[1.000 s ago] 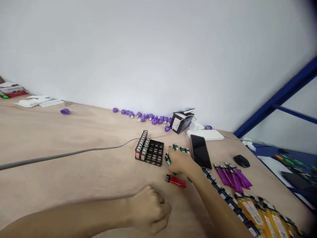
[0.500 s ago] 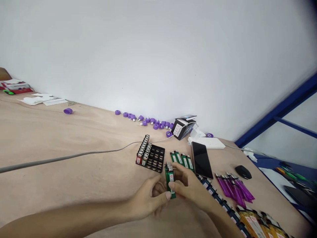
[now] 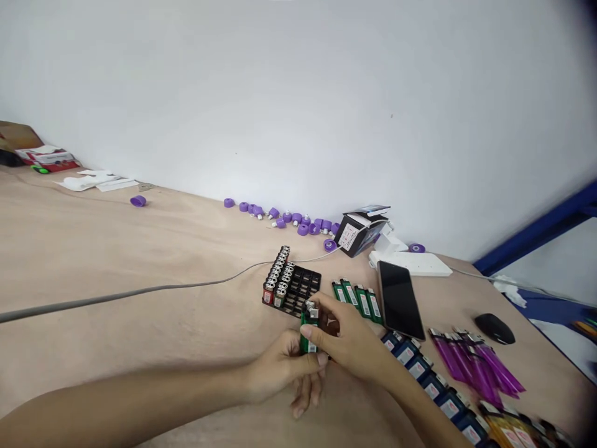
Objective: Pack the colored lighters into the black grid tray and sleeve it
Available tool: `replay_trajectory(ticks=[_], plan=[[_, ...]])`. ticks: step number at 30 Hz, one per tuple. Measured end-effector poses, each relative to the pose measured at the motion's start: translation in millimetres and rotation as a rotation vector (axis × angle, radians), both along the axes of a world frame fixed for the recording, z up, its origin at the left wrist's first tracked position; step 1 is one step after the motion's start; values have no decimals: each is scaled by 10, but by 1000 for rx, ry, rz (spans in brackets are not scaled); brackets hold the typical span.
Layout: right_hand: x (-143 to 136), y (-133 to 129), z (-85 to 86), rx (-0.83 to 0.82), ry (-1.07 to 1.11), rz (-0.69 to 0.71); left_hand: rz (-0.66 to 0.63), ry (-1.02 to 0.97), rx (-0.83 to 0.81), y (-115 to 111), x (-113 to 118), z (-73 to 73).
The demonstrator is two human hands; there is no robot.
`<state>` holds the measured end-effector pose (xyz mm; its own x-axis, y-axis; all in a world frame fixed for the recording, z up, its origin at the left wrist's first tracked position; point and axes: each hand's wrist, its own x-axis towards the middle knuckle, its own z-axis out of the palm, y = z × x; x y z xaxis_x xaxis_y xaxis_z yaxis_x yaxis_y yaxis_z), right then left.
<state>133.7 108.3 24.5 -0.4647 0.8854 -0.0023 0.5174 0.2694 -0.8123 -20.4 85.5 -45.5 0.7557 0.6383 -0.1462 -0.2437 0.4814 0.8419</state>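
Observation:
A green lighter [image 3: 305, 343] stands roughly upright between my two hands, metal top uppermost. My right hand [image 3: 352, 339] pinches it from the right, thumb across its front. My left hand [image 3: 280, 373] closes on its lower end, with the thumb along the bottom and some lower fingers hanging loose. Just beyond them is a black gridded tray [image 3: 304, 278], partly covered by my right hand's fingertips. Upright lighters [image 3: 278, 274] fill its left rows, with a red one at the near end. Several green lighters [image 3: 362, 301] lie right of my right hand.
Blue lighters [image 3: 433, 387], purple lighters [image 3: 480, 364] and yellow lighters [image 3: 510, 429] lie at the right, near a phone [image 3: 401, 298] and a black mouse [image 3: 494, 328]. Purple caps [image 3: 298, 219] line the wall beside a black box [image 3: 359, 235]. A grey cable [image 3: 140, 292] crosses the table.
The view has shifted, so the table things sit farther right. The green lighter is now closer to the tray's near edge, still in both hands. Some left fingers have loosened downward.

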Motion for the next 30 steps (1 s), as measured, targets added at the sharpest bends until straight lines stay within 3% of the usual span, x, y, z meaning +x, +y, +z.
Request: replay_trajectory(ticks=[8, 12, 18, 23, 30], plan=[[8, -14, 10, -118, 52, 19, -92, -49, -115, 65, -64, 69], [75, 15, 30, -219, 26, 17, -72, -51, -98, 58, -57, 80], [137, 33, 73, -59, -46, -18, -100, -48, -50, 41, -53, 64], [198, 36, 138, -244, -20, 104, -85, -51, -67, 36, -54, 66], [276, 55, 289, -363, 12, 191, -103, -94, -85, 46, -62, -27]])
